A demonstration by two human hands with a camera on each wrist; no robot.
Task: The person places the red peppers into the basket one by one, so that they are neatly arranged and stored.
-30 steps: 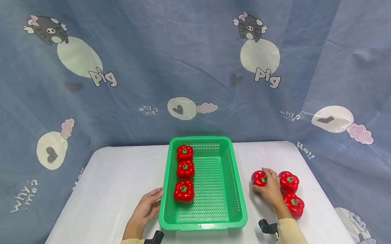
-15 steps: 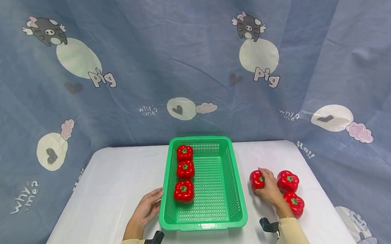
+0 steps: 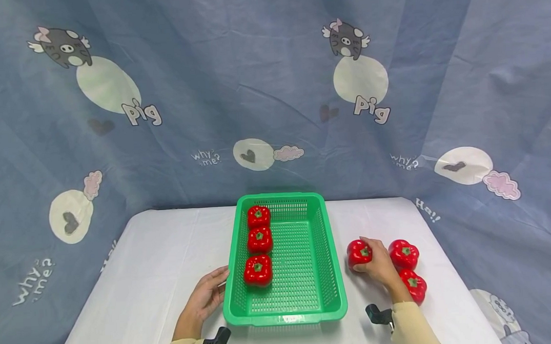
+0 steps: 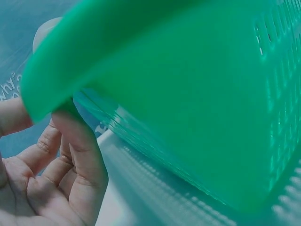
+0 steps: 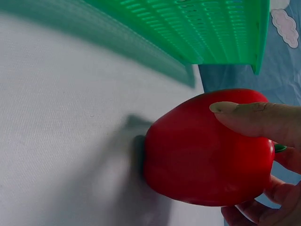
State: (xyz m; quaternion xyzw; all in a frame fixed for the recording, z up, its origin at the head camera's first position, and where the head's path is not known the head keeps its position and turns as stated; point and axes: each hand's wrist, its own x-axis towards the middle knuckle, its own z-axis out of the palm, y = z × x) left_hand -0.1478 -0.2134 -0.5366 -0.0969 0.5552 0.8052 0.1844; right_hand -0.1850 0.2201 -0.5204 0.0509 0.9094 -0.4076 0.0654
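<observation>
A green plastic basket (image 3: 285,318) stands on the white table, with three red bell peppers (image 3: 258,271) lined up along its left side. My left hand (image 3: 207,294) pinches the basket's left rim; the left wrist view shows the thumb and a finger (image 4: 77,132) at the rim's edge. To the right of the basket, my right hand (image 3: 378,262) grips another red bell pepper (image 5: 202,155), thumb on one side and fingers on the other. Its green stem points toward the palm. Whether this pepper touches the table I cannot tell.
Two more red bell peppers (image 3: 404,254) sit close together on the table, right of my right hand. The white tabletop (image 3: 168,248) ends at a blue printed curtain (image 3: 272,90) behind. The basket's raised right wall (image 3: 332,251) lies between the gripped pepper and the basket's inside.
My right hand has moved slightly left toward the basket with the bell pepper in its grip. The left hand and basket keep their places; the head view has shifted a little.
</observation>
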